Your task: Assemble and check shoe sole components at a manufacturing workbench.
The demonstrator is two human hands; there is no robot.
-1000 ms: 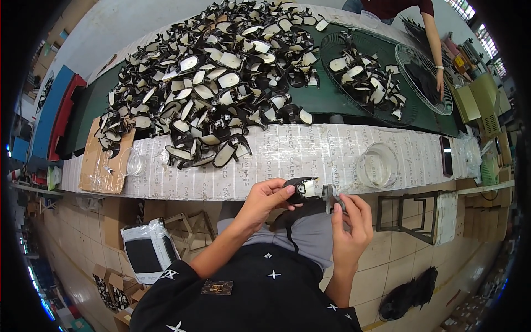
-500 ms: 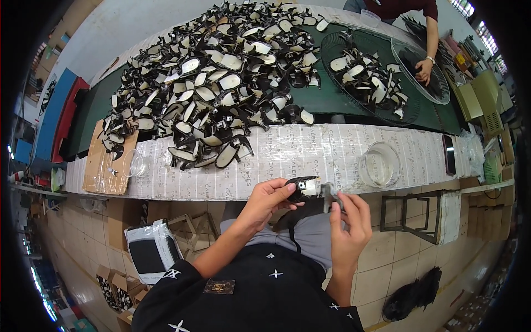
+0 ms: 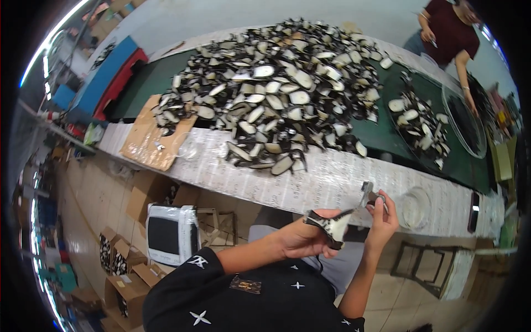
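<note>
My left hand (image 3: 307, 239) is closed around a black-and-cream curved piece (image 3: 335, 226) that looks like a shoe part, held in front of the table's near edge. To the right of it, my right hand (image 3: 383, 217) pinches a small grey metal piece (image 3: 366, 191) with fingers and thumb. The metal piece sits near the tip of the shoe part; whether they touch I cannot tell. Many similar black-and-cream pieces lie in a large pile (image 3: 276, 94) on the table beyond my hands. A round clear bowl (image 3: 416, 210) stands just right of my right hand.
Cardboard (image 3: 145, 145) lies at the table's left. More pieces fill a round tray (image 3: 394, 123) at the right; beyond it a person in dark red (image 3: 451, 33) reaches to another round tray (image 3: 480, 152). A phone (image 3: 474, 212) lies near the right end. A stool (image 3: 423, 268) stands below.
The view has swung left, so the table sits tilted. My left hand has turned the shoe part over, and my right hand's metal piece has lifted a little away from it.
</note>
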